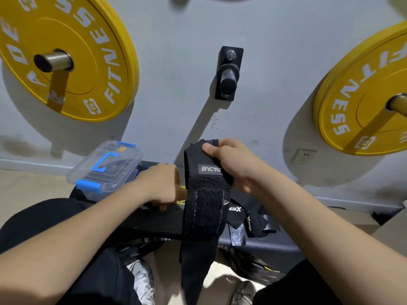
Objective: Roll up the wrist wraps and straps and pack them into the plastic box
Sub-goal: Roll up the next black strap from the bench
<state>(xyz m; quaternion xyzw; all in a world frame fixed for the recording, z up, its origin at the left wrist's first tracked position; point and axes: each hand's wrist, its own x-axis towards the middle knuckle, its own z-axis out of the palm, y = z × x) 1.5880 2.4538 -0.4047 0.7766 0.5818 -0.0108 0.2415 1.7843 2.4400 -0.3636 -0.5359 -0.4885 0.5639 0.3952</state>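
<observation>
The right hand [233, 164] is up in the middle of the frame, with its arm coming in from the lower right corner. Its grip pinches the top end of a long black wrist wrap [207, 208], with the thumb pressed on the front and the other fingers curled behind. The wrap hangs straight down from this hand. It passes in front of the table [149, 223] and ends between the person's knees at the bottom of the frame. It has a small label near the top and a fuzzy patch lower down.

The left hand [160, 183] is lower, just left of the wrap, and its arm comes in from the lower left corner. The back of the hand faces up and the fingers curl down toward the table. I cannot tell if its grip holds anything.

The plastic box [105, 166] is at the middle left, past the left hand. It is clear, with blue clips and a blue handle.

More black straps [253, 219] lie in a loose heap on the table, right of the hanging wrap and under the right arm.

On the wall hang two big yellow weight plates, one at the upper left [66, 56] and one at the right [365, 102]. A black peg [228, 78] sticks out between them.
</observation>
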